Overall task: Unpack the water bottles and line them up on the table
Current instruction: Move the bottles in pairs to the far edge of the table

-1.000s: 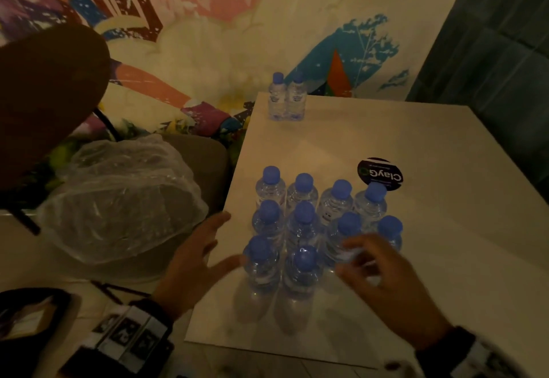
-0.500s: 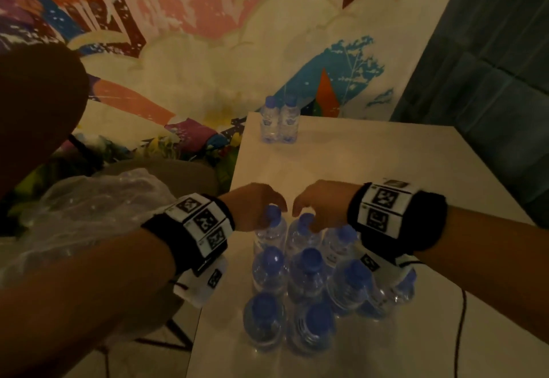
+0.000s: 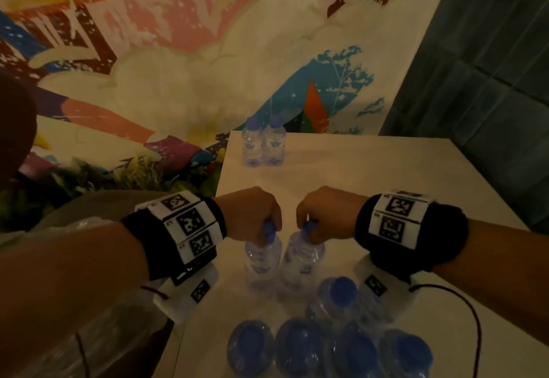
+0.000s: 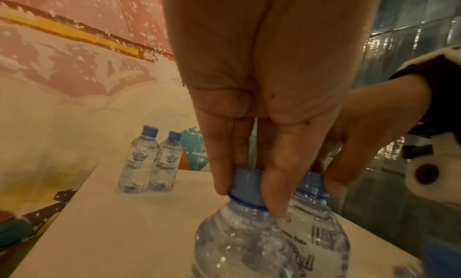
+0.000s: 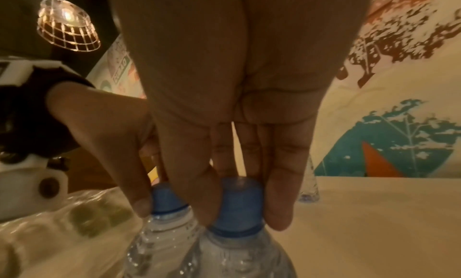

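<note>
My left hand [image 3: 252,214] pinches the blue cap [image 4: 245,185] of a clear water bottle [image 3: 261,261] from above. Beside it my right hand [image 3: 323,217] pinches the cap [image 5: 238,201] of a second bottle [image 3: 303,261]. Both bottles hang side by side, touching, above the pale table [image 3: 386,169]. A cluster of several blue-capped bottles [image 3: 335,339] stands at the near edge below my wrists. Two placed bottles [image 3: 263,142] stand together at the table's far left corner.
A painted mural wall [image 3: 178,65] rises behind the table, and dark tiled wall [image 3: 490,80] is at the right. Crumpled clear plastic wrap [image 3: 98,303] lies on a seat left of the table. A thin cable [image 3: 472,318] trails from my right wrist.
My hands went from the sides of the pack to the two rear-left bottles, gripped their caps, and lifted them out and away from the cluster. My head moved closer.
</note>
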`<state>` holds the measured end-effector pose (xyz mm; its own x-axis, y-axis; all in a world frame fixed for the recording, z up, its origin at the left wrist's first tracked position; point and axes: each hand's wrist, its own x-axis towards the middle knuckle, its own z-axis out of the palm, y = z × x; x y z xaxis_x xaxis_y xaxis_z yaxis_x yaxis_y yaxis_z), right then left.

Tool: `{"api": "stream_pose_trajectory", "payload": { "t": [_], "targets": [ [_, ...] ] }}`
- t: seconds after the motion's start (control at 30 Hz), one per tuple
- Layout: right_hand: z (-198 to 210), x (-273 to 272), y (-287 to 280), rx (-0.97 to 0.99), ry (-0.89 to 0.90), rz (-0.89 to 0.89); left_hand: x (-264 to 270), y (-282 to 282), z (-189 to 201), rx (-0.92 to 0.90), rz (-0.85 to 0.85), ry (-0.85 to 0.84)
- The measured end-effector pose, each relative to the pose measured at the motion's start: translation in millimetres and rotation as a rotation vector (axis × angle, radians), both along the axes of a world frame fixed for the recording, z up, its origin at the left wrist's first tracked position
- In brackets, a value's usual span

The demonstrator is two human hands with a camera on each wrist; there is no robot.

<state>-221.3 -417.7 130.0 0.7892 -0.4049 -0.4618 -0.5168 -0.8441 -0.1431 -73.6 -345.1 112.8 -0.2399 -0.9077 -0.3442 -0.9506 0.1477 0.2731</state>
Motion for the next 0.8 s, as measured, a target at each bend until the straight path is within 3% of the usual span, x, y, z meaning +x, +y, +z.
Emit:
{"api": "stream_pose_trajectory", "payload": {
  "t": [0.2, 0.43, 0.53, 0.8],
  "targets": [
    [8, 4, -95, -0.078, -0.112, -0.058, 2, -88, 22, -0.068, 0.117, -0.009],
    [-8, 16, -195, -0.188, -0.186, -0.135, 4, -193, 2, -0.154, 0.236, -0.080],
    [-18, 23, -226, -0.216, -0.248, -0.168, 8, -230, -7, -0.201, 0.296, -0.083],
    [-37, 49, -266, -0.251, -0.286, -0.175, 13, -287, -18, -0.235, 0.321, -0.279]
  ]
}}
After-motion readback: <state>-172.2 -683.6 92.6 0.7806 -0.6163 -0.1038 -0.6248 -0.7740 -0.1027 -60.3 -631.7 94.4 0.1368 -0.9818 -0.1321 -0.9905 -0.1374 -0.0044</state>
